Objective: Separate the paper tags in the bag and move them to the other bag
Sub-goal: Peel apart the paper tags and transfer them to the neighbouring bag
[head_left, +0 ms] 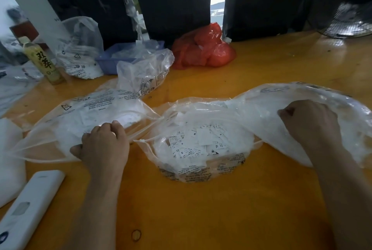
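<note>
The middle bag point(193, 149), a clear plastic one lying open on the orange table point(231, 209), serves as the landmark; it holds a loose heap of paper tags point(196, 142), white slips printed with size letters. Just left of it lies a second clear bag point(84, 116), its mouth turned toward the middle bag, with what appear to be more white slips inside. The left hand point(102, 145) rests at that mouth, fingers curled over the plastic edge and gripping it. To the right of the middle bag a third clear bag point(314, 116) billows up; the right hand point(310, 122) is bunched against its film, fingers curled tight and apparently pinching the plastic, though whether a tag sits in that pinch cannot be told.

The step in hand looks like setup: both hands arrange the bags, and neither visibly holds a tag. The next move probably calls for 1 hand to keep the receiving bag's mouth wide while the other reaches into the heap, peels apart slips that cling together, and carries them over.

Behind the middle bag stand a red bag point(203, 48) and a blue tray point(112, 60).
</note>
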The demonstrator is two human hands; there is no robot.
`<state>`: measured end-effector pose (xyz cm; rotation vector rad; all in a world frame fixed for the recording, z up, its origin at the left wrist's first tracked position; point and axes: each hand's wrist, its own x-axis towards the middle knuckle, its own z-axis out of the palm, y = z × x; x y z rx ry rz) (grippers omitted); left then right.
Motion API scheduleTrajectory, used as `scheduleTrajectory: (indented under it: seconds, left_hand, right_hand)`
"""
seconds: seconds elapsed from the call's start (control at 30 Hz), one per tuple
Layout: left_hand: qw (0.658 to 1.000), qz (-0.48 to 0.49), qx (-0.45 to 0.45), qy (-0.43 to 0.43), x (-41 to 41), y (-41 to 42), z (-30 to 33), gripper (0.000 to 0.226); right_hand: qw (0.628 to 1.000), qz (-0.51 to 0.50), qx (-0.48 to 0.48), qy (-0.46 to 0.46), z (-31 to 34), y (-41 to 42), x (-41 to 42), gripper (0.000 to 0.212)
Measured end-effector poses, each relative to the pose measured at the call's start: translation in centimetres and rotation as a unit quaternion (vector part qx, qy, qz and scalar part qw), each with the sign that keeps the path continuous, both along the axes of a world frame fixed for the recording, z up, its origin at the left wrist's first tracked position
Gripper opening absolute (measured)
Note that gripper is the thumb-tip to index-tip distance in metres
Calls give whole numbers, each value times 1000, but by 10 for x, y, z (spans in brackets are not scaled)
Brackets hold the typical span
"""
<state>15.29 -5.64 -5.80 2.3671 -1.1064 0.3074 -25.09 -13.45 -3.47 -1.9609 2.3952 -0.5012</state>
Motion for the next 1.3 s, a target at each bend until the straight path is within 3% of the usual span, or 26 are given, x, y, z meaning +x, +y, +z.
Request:
scheduleTrajectory:
  seconds: [0.13, 0.27, 0.33, 0.43, 0.57, 0.67, 0.8, 0.93, 0.97, 1.03, 1.13, 1.3]
  left_hand:
    - [998, -23, -44, 25, -2, 1, 2, 52]
    - [979, -107, -173, 33, -13, 5, 3, 49]
    - [956, -176, -233, 25, -23, 6, 1, 48]
    - [893, -347, -274, 83, -53, 6, -2, 42]
    - [831, -471, -201, 219, -103, 10, -5, 17]
    - [781, -491, -115, 368, -120, 10, -10, 48]
    - [762, -460, -59, 451, -119, 8, -14, 53]
    - [766, -425, -122, 466, -119, 7, -14, 11]
    - [765, -402, -138, 484, -119, 7, -14, 12]
    - [747, -357, -156, 539, -117, 6, -13, 17]
    - [723, -319, -168, 589, -115, 7, -12, 20]
    - [697, -311, -178, 622, -115, 5, -15, 17]
  right_hand:
    - [999, -3, -36, -31, -1, 1, 2, 52]
    - [994, 31, -58, -86, 2, 4, 6, 44]
    - [978, 87, -121, -143, 5, 7, 14, 29]
    - [930, 144, -189, -280, 10, 18, 36, 14]
    - [844, 219, -75, -484, 7, 35, 63, 15]
    - [779, 293, 33, -554, 0, 45, 80, 21]
    - [797, 319, 57, -510, -8, 48, 94, 16]
    - [835, 332, 86, -430, -12, 50, 96, 7]
    - [849, 319, 82, -413, -11, 48, 95, 8]
    - [901, 261, 18, -347, -7, 41, 87, 9]
    - [979, 129, -85, -134, 5, 24, 54, 18]
    - [999, -22, 17, 42, 4, 3, 4, 28]
